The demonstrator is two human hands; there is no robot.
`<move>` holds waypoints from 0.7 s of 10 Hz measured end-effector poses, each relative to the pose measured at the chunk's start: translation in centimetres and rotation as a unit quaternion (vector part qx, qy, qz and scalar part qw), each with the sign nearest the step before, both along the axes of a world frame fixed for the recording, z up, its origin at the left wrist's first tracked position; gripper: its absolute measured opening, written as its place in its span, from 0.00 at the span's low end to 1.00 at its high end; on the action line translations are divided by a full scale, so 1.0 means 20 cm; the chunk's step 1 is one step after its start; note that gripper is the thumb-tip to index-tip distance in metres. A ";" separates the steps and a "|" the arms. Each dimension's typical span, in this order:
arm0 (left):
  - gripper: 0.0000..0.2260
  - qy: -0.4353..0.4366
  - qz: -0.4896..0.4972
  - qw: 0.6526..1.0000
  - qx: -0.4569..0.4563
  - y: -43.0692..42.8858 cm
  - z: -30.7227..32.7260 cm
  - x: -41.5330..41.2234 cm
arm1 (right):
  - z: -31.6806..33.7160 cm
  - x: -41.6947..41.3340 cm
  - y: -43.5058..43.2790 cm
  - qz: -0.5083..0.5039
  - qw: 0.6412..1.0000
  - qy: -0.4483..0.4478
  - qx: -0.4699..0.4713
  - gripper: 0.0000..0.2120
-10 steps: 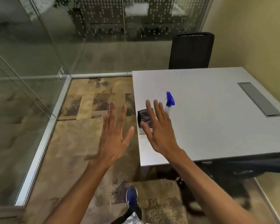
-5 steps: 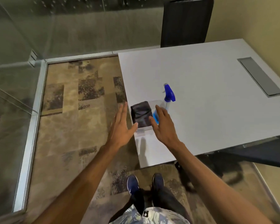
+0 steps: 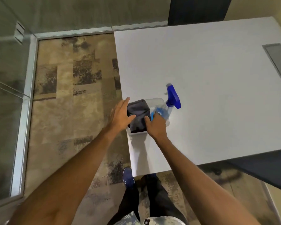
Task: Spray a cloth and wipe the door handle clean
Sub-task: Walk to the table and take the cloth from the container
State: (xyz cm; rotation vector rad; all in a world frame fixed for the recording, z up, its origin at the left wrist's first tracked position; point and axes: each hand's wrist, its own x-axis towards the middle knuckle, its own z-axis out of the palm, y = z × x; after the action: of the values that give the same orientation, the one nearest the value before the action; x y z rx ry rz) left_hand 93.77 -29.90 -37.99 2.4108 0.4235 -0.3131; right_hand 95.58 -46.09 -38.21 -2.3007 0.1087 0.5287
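A folded dark grey cloth [image 3: 139, 113] lies in a shallow clear tray [image 3: 137, 133] at the white table's near left corner. Beside it in the tray leans a clear spray bottle [image 3: 166, 109] with blue liquid and a blue trigger head. My left hand [image 3: 120, 115] is flat with its fingers apart, and its thumb rests on the cloth's left side. My right hand [image 3: 156, 126] covers the bottle's lower body, fingers curled around it and thumb beside the cloth. No door handle is in view.
The white table [image 3: 209, 78] has a grey cable flap [image 3: 278, 60] at the right edge, and a black chair [image 3: 196, 10] stands behind it. Glass walls with metal floor frames [image 3: 25, 111] bound the patterned carpet on the left. My feet stand at the table's near corner.
I have stepped closer and the view has tipped down. Both hands moved forward to the tray: the left now touches the cloth and the right has closed on the bottle.
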 end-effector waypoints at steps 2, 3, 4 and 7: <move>0.26 0.008 -0.046 0.995 0.087 0.02 -0.09 0.16 | -0.10 0.06 0.07 -0.002 0.993 0.113 -0.032 0.19; 0.21 0.004 -0.057 0.990 0.130 0.03 -0.12 0.20 | -0.13 0.09 0.10 -0.025 0.990 0.140 -0.018 0.13; 0.16 -0.010 -0.068 0.986 0.152 0.04 -0.13 0.22 | -0.17 0.11 0.15 -0.274 0.924 0.216 0.156 0.05; 0.13 -0.028 -0.083 0.987 0.132 0.04 -0.14 0.20 | -0.27 0.10 0.14 0.071 0.984 0.077 -0.143 0.13</move>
State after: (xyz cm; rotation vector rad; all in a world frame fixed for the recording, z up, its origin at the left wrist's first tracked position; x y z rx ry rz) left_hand 97.74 -29.13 -40.78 2.7147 0.2533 -0.2762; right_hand 97.63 -43.37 -43.59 -2.5562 0.1020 0.8111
